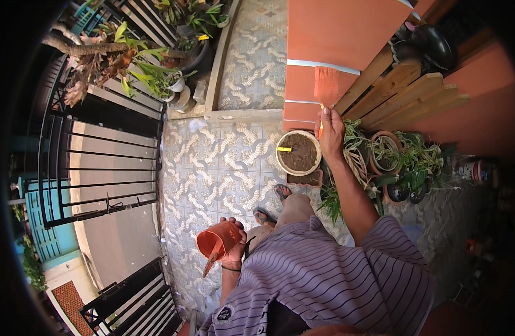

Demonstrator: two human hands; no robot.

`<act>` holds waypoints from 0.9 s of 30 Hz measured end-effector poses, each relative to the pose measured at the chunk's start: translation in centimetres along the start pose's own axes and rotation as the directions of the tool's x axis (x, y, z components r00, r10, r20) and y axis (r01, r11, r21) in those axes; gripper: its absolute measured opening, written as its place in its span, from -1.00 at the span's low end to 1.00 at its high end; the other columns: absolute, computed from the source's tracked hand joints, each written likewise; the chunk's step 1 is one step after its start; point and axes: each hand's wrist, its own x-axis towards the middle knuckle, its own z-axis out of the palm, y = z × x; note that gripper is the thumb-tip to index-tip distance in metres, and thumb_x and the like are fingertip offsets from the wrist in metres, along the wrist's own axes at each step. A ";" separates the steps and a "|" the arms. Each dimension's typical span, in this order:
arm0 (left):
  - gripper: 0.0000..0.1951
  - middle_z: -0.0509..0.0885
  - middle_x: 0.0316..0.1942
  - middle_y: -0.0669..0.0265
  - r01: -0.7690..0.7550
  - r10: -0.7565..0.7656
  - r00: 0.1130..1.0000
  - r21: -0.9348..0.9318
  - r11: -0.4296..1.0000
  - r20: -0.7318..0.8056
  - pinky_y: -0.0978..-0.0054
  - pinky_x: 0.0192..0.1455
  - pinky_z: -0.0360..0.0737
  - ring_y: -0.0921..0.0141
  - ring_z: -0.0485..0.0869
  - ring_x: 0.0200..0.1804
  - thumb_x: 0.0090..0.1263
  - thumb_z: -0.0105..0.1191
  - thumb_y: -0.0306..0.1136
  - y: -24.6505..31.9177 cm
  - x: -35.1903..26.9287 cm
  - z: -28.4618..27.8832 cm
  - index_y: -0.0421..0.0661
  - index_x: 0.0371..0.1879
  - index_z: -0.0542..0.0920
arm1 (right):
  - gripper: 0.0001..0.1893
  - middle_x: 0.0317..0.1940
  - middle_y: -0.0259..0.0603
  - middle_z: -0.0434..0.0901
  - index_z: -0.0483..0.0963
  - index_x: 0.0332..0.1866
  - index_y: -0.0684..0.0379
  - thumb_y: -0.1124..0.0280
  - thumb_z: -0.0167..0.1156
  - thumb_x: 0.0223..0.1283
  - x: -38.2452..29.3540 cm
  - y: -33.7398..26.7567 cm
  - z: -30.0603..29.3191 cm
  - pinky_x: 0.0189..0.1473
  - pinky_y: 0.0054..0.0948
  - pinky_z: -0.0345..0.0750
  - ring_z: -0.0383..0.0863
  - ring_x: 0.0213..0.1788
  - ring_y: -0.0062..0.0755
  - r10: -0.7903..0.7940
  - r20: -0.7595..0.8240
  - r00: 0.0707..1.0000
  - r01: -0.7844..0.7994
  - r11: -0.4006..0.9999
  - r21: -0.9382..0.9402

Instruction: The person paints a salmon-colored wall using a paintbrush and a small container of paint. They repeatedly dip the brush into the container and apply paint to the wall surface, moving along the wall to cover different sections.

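Observation:
My right hand (333, 132) grips the orange handle of a wide paintbrush (326, 86). Its bristles are coated in orange paint and lie over the orange wall (324, 29), near a pale horizontal stripe; whether they touch it I cannot tell. Low on the other side, my left hand (236, 243) is wrapped around a paint-smeared orange cup (219, 238), tilted so its mouth shows. A paint-covered stick (213, 257) leans out over the cup's rim. How much paint is inside is hard to see.
Below the wall stands a round pot of soil (299, 153) with a yellow-handled tool in it. Potted plants (396, 155) and wooden boards (400, 96) crowd the right. A black metal gate (110, 168) and more plants (148, 71) line the left. Patterned tiles (224, 159) cover the floor.

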 end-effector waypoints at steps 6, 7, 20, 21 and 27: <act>-0.58 0.55 0.26 0.18 0.007 -0.007 1.000 0.035 0.999 -0.002 0.00 0.33 0.61 0.11 0.53 0.35 0.58 0.06 -0.11 1.8 2.6 0.6 0.05 0.34 0.59 | -0.61 -0.59 -0.39 0.41 0.47 -0.14 0.25 0.13 -0.06 0.72 4.2 -3.2 3.5 -0.54 -0.52 0.35 0.40 -0.61 -0.63 -0.154 -0.015 0.988 0.150 0.978 -0.146; -0.58 0.55 0.26 0.17 0.000 -0.001 1.000 0.054 0.999 0.009 0.00 0.34 0.61 0.11 0.53 0.35 0.58 0.06 -0.11 2.3 2.8 0.7 0.05 0.34 0.58 | -0.61 -0.59 -0.38 0.41 0.50 -0.10 0.29 0.15 -0.07 0.73 4.6 -3.9 3.9 -0.53 -0.50 0.36 0.41 -0.60 -0.63 -0.183 -0.011 0.983 0.178 0.970 -0.167; -0.55 0.57 0.25 0.09 -0.072 0.069 0.995 0.045 0.996 0.069 -0.04 0.32 0.62 0.04 0.54 0.32 0.57 0.09 -0.09 5.8 4.5 2.9 0.02 0.35 0.57 | -0.50 -0.59 -0.36 0.44 0.48 -0.18 0.29 0.01 -0.07 0.71 13.1 -10.8 10.0 -0.57 -0.52 0.35 0.42 -0.61 -0.62 -0.544 -0.081 0.835 0.507 0.819 -0.268; -0.55 0.57 0.24 0.07 -0.078 0.074 0.994 0.052 0.996 0.078 -0.04 0.32 0.62 0.02 0.55 0.31 0.58 0.08 -0.08 5.8 4.4 3.0 0.01 0.35 0.56 | -0.50 -0.60 -0.36 0.44 0.48 -0.19 0.28 0.01 -0.07 0.71 13.6 -10.7 10.1 -0.57 -0.51 0.35 0.43 -0.61 -0.62 -0.540 -0.083 0.838 0.499 0.819 -0.284; -0.55 0.57 0.24 0.09 -0.105 0.104 0.994 0.031 0.994 0.029 -0.02 0.31 0.63 0.05 0.55 0.30 0.58 0.09 -0.10 6.0 4.3 3.1 0.02 0.36 0.57 | -0.53 -0.58 -0.04 0.59 0.47 -0.18 0.32 0.07 -0.07 0.70 15.8 -8.7 9.3 -0.42 -0.12 0.52 0.64 -0.52 -0.07 -0.465 -0.099 0.880 0.383 0.817 -0.431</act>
